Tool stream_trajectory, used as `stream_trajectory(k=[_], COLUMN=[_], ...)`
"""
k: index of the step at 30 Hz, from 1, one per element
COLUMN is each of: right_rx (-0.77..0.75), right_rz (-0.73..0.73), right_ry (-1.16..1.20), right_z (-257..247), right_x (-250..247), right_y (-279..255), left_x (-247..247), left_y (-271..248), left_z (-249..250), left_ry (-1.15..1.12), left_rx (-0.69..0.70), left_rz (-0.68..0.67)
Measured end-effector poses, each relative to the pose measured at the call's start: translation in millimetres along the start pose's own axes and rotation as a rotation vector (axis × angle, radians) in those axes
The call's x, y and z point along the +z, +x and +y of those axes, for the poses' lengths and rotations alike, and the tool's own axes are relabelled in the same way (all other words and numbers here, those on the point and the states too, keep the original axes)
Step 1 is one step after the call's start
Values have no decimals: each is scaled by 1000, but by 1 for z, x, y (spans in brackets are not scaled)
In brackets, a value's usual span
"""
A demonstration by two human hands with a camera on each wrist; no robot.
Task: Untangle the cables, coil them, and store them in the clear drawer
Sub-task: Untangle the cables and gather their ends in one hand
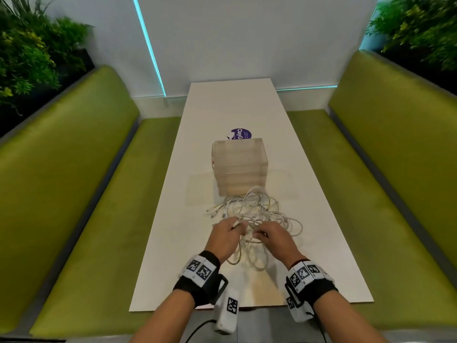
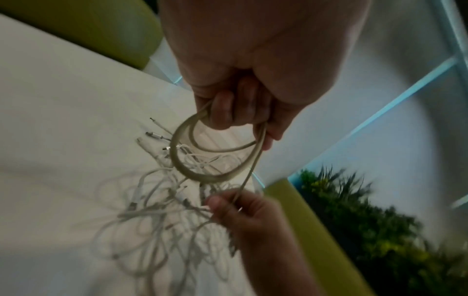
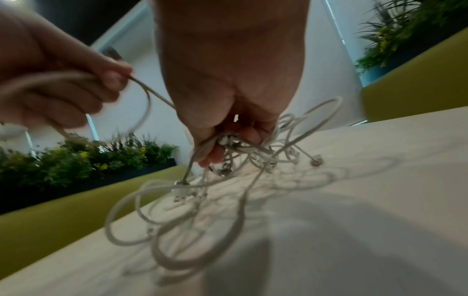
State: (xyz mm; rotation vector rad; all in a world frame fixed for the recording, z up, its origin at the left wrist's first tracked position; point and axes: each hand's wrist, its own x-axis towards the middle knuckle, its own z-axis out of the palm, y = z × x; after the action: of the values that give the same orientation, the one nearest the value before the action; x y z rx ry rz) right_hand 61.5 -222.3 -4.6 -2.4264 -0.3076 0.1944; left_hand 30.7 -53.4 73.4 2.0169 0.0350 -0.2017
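Bare forearms, no sleeves. Left wrist band (image 1: 197, 280): black strap, white block on top carrying black-and-white square fiducial markers. White oblong camera unit (image 1: 226, 311) hangs beneath, one marker on its face, thin black cable (image 1: 197, 329) trailing off. Right wrist band (image 1: 310, 280): same black strap, white marker blocks, thin red cord at hand-side edge, white unit (image 1: 298, 310) below.

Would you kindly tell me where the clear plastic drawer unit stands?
In the head view, the clear plastic drawer unit stands mid-table, just behind the tangled white cables and before a purple sticker.
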Motion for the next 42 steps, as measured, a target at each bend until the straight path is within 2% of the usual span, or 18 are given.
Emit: stream_trajectory(k=[2, 6, 7, 9, 12, 15, 20, 22, 27, 32, 35, 39, 42], right_rx=[26, 81, 78, 39, -27, -112, -133, -125, -141, 16, 33, 49, 2], right_rz=[12, 52, 60, 70, 62, 37, 23, 20, -22, 9, 17, 55, 83], right_ry=[-17, 21, 41, 64, 63, 29, 7, 25, 149, 36, -28, -42, 8], right_z=[9, 31, 34, 32, 17, 0, -17, -19, -15, 20, 34, 41, 38], right_x=[-1, -4, -4, -6, -9, -8, -5, -4, -4, -1, 2, 2, 2], right_y=[2, 6, 6, 7, 5, 1, -3, -5, -4, 6, 8, 16, 16], left_x=[-12, -46, -55, -64, -50, -23, 15, 22, 18, -21, -47, -79, -85], left_y=[-6, -16, -16, -14, -7, 1, 14, 16, 13, 3, -4, -11, -10], left_z=[9, 29, 30, 21, 0, -11, -15, -17, -13, 8, 12, 2, -8], left_ry=[-85, -438, -472, -396, -96, 90, 151, 157, 156, -28, -103, -227, -192], left_rx=[13, -13, -11, -11, 7, 27, 80, 96, 178, 188, 188, 168, 141], left_rz=[76, 295, 342, 380, 245, 108, -76, -94, 20, 198, 271, 452, 451])
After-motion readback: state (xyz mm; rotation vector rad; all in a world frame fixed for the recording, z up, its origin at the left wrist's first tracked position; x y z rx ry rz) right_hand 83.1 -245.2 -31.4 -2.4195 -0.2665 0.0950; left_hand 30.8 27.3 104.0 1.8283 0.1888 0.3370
